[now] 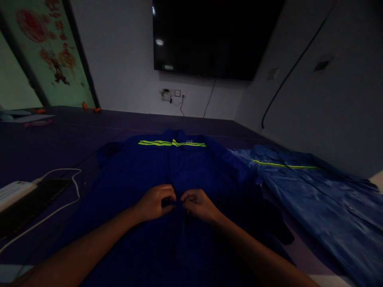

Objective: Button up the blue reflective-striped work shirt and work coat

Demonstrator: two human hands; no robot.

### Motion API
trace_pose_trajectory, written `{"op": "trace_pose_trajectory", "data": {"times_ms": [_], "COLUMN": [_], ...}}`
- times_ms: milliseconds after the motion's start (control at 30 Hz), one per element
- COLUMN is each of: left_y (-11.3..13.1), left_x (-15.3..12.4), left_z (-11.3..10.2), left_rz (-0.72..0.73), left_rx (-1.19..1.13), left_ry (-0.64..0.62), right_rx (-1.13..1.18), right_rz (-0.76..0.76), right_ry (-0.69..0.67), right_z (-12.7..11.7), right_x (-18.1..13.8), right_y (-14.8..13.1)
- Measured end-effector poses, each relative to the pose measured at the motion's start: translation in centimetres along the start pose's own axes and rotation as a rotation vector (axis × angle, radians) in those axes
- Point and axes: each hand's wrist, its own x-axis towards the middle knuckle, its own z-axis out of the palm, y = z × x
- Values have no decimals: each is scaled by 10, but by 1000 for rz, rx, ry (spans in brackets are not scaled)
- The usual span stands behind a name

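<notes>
A dark blue work jacket (155, 167) with a yellow-green reflective stripe lies flat on the dark table in front of me. My left hand (156, 202) and my right hand (198, 204) meet at the jacket's front opening, near its middle. Both hands are closed, their fingers pinching the fabric edges of the front placket. The room is dim, so I cannot see whether a button sits between the fingers.
A second, lighter blue jacket (314, 191) lies to the right. At the left sit a white power strip (13, 191), a dark phone (32, 201) and a white cable (67, 187). A black screen (209, 36) hangs on the far wall above sockets (173, 94).
</notes>
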Motion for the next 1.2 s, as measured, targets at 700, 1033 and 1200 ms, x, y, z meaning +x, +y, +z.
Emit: {"op": "trace_pose_trajectory", "data": {"times_ms": [700, 1033, 1200], "left_y": [0, -4, -1], "left_x": [1, 0, 3], "left_z": [7, 11, 6], "left_rz": [-143, -120, -189], "left_rx": [-89, -115, -166], "left_ry": [13, 36, -28], "right_rx": [-178, -378, -321], "right_rz": [-173, -252, -232], "right_ry": [8, 36, 31], "right_z": [3, 4, 4], "right_x": [0, -1, -1], "right_y": [6, 5, 5]}}
